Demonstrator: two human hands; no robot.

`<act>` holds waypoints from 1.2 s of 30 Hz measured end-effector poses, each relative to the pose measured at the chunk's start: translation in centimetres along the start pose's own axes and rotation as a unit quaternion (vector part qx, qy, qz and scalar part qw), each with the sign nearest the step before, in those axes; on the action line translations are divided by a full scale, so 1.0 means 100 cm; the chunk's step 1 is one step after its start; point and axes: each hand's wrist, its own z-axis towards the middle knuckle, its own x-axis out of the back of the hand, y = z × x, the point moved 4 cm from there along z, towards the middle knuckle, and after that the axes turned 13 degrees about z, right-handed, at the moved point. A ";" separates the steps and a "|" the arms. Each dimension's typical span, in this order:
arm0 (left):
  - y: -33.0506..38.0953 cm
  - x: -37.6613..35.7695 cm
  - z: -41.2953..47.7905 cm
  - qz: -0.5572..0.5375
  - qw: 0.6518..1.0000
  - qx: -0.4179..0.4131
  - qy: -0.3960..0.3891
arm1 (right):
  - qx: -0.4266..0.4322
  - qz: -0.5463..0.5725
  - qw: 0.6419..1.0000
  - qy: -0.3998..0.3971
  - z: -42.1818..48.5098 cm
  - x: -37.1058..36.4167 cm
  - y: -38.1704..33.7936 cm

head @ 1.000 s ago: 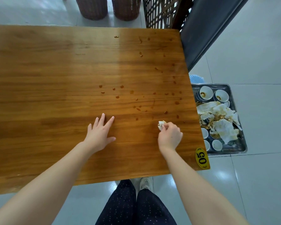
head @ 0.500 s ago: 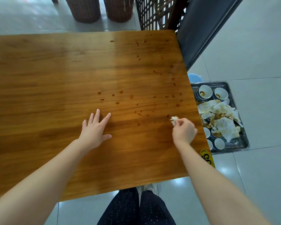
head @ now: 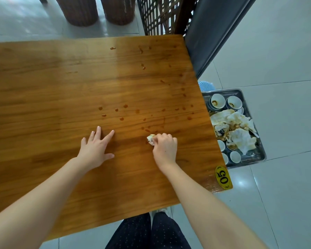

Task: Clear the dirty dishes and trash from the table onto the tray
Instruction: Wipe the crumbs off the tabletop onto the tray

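My right hand (head: pixel 164 148) grips a small crumpled white tissue (head: pixel 150 139) and presses it onto the wooden table (head: pixel 43 105), just below a scatter of brown sauce drops (head: pixel 121 118). Flat on the tabletop to its left lies my left hand (head: pixel 95 148), fingers spread. On the floor right of the table sits a metal tray (head: pixel 258 155) holding small white cups (head: pixel 217 101) and a heap of stained used napkins (head: pixel 235 130).
A yellow "05" tag (head: pixel 223 177) marks the table's near right corner. A dark panel (head: pixel 214 33) and a wooden lattice (head: pixel 160 15) stand behind the far right corner. Two brown cylindrical stools (head: pixel 81 11) are beyond the far edge. My legs (head: pixel 147 234) are at the near edge.
My right hand slid the tissue right toward the table's edge, then back left to below the drops. My left hand stayed flat in place. The view shifted slightly.
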 end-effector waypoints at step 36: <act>0.004 0.005 0.002 -0.011 1.000 0.000 -0.006 | -0.102 0.019 0.990 0.093 0.042 0.009 0.014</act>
